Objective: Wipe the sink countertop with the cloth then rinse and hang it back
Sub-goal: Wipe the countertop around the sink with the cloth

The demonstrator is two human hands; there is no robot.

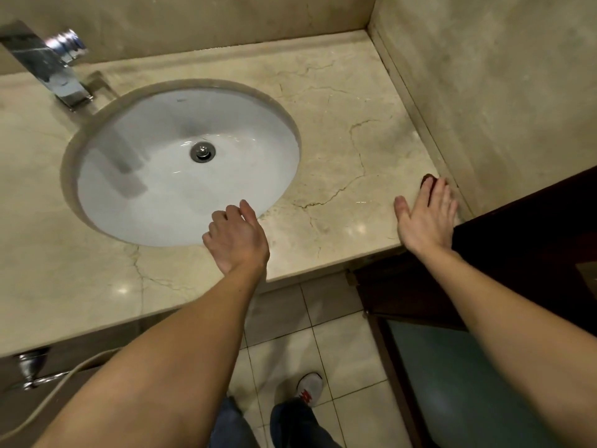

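Note:
A beige marble countertop surrounds a white oval sink basin with a metal drain. My left hand hovers at the basin's near right rim with its fingers loosely curled, holding nothing. Fingers straight, my right hand lies flat at the counter's near right corner, by the wall. A small dark reddish patch shows just past its fingertips; I cannot tell what it is. No cloth is in view.
A chrome tap stands at the back left of the basin. Marble walls close the back and right side. A dark wooden frame sits at the right. A metal holder and hose hang below the counter. Tiled floor lies underfoot.

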